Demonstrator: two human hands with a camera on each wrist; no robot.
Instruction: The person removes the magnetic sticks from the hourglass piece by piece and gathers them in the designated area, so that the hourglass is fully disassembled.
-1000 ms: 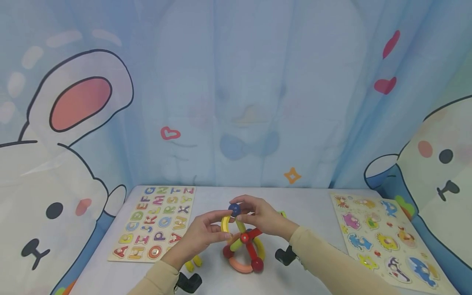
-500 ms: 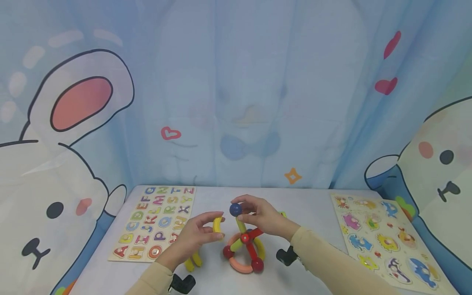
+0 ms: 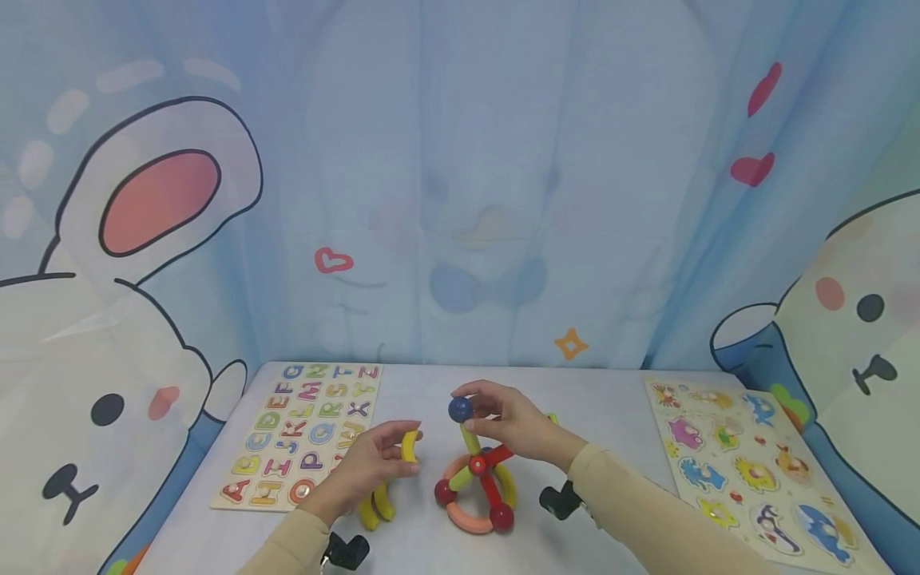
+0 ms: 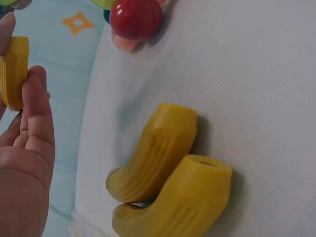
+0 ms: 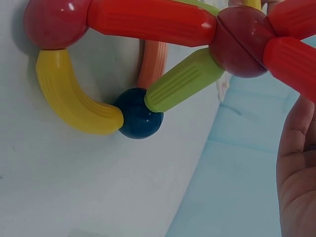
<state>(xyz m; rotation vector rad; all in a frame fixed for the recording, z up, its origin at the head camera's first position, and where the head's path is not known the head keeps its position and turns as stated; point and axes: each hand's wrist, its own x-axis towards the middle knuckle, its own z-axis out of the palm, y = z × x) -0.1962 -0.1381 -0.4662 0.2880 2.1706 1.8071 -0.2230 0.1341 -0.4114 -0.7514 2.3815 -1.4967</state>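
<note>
My left hand (image 3: 370,467) pinches a short curved yellow rod (image 3: 409,446) between thumb and fingertips, raised to the left of a ball-and-rod construction. In the left wrist view that same yellow rod (image 4: 15,74) shows ridged sides. My right hand (image 3: 513,419) holds the blue ball (image 3: 460,409) at the top of the construction, where a green rod (image 3: 470,439) meets it. Below, red and green rods spread from a central red ball (image 5: 242,42) to a ring of curved rods and balls, including a dark blue ball (image 5: 139,113) and a curved yellow rod (image 5: 74,101).
Two more curved yellow rods (image 4: 153,153) lie side by side on the white table (image 4: 261,89), below my left hand. An alphabet puzzle board (image 3: 244,475) is at the left and an animal puzzle board (image 3: 726,471) at the right. A blue curtain (image 3: 489,160) hangs behind.
My left hand has drawn the curved yellow rod away from the blue ball, to the left and slightly down. The right hand keeps its hold on the ball.
</note>
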